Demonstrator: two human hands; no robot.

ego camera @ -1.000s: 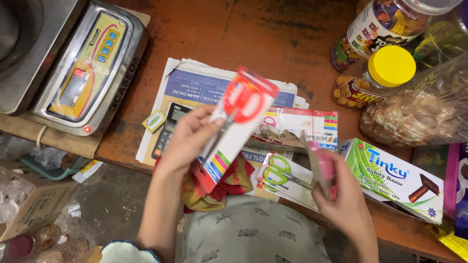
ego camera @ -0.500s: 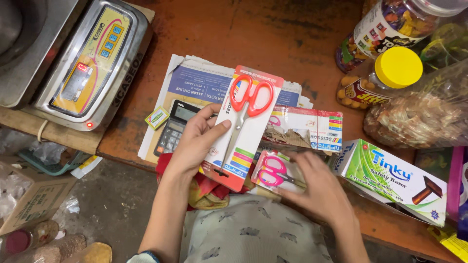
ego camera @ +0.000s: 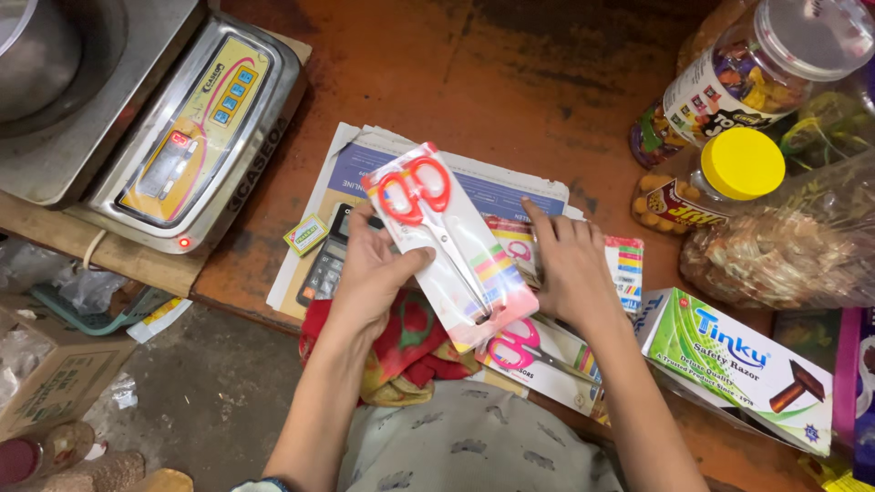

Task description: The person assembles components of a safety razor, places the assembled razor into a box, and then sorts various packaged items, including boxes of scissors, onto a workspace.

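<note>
Red-handled scissors in a flat blister pack [ego camera: 448, 244] are the landmark, held tilted above the counter edge. The left hand [ego camera: 375, 269] grips the pack's left side, thumb across its front and fingers curled behind, forearm rising from the lower frame. The right hand [ego camera: 567, 264] lies palm-down just right of the pack, fingers spread flat on a stack of similar packs [ego camera: 620, 264], pressing rather than closed around anything.

Beneath the pack, the orange-brown counter [ego camera: 401, 82] is worn and stained, covered partly by a folded newspaper [ego camera: 365, 155]. Left of the pack and lower, a grey floor holds a cardboard box [ego camera: 46, 374].

1 pink-handled scissors pack [ego camera: 529, 351] lies just below the held pack, touching the stack. A calculator [ego camera: 326, 264] peeks out behind the left hand, partly hidden by it. A red patterned cloth [ego camera: 410, 351] bunches below the pack. Far left stands a weighing scale [ego camera: 196, 128]. Right of the pack sit 2 jars, 1 yellow-lidded [ego camera: 729, 178], 1 clear-lidded [ego camera: 747, 68], plus a green razor box [ego camera: 738, 364].
</note>
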